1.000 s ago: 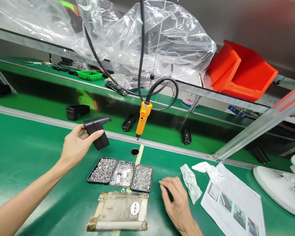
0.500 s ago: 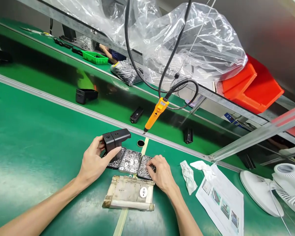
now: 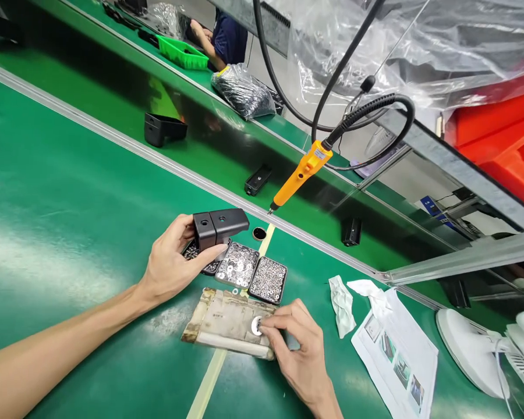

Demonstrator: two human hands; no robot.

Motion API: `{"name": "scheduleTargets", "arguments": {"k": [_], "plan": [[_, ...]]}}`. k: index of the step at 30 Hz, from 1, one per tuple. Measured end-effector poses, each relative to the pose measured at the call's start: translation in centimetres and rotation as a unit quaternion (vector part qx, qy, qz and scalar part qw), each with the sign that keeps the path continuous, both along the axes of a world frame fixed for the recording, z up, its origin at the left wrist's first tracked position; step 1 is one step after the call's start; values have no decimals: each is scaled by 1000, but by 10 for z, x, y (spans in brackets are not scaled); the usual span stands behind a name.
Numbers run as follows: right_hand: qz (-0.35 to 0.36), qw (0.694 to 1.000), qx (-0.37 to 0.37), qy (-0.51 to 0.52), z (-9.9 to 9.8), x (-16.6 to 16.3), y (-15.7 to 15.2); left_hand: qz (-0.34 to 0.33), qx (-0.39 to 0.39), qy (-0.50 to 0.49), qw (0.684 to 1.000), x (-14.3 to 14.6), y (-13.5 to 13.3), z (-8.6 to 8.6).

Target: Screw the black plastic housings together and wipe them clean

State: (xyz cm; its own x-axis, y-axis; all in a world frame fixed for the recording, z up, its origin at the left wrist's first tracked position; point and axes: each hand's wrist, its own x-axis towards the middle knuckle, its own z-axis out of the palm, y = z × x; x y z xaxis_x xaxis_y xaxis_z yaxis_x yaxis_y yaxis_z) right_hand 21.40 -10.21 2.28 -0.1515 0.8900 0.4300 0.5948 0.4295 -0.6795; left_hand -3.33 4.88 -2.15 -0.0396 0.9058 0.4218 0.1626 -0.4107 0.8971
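My left hand (image 3: 170,259) is wrapped around an angular black plastic housing (image 3: 220,224) with two holes in its upper face, held above the small parts trays. My right hand (image 3: 299,343) is closed in a pinch at a round white disc (image 3: 256,326), which lies on a worn, taped pad (image 3: 227,317). Whatever its fingertips hold is too small to make out. Beyond the pad stand a tray of flat washers (image 3: 237,263), a tray of tiny metal parts (image 3: 268,280), and a third tray (image 3: 192,251) partly hidden by the housing.
A yellow electric screwdriver (image 3: 301,174) hangs point down from a black cable. A small round black-topped piece (image 3: 259,234) lies behind the trays. White cloths (image 3: 343,305), a printed sheet (image 3: 397,361) and a white fan (image 3: 471,349) are at right. Another person's arm (image 3: 207,46) shows beyond.
My right hand has moved from the right tray of tiny parts down to the white disc on the pad. My left hand still holds the housing. The camera view has shifted.
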Motion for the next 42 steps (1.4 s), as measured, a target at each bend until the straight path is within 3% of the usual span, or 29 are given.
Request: {"name": "scheduleTargets", "arguments": {"k": [3,7,17,28,37,42], "plan": [[19,997,39,-57,-3,1,-3,-7,-2,-3,1000,1,0,0],[43,992,16,-121,-1,9,-3,-5,-3,-3,1000,0,1,0],[27,998,-34,-52,-2,9,-3,-11,3,3,1000,-2,-2,2],[19,997,-7,-81,-1,6,-3,-5,10,42,999,-3,0,1],[-35,992,116,-38,-5,8,5,-19,152,164,974,-4,-5,24],[-102,979,169,-45,10,2,5,-76,234,240,939,-1,-15,48]]}}
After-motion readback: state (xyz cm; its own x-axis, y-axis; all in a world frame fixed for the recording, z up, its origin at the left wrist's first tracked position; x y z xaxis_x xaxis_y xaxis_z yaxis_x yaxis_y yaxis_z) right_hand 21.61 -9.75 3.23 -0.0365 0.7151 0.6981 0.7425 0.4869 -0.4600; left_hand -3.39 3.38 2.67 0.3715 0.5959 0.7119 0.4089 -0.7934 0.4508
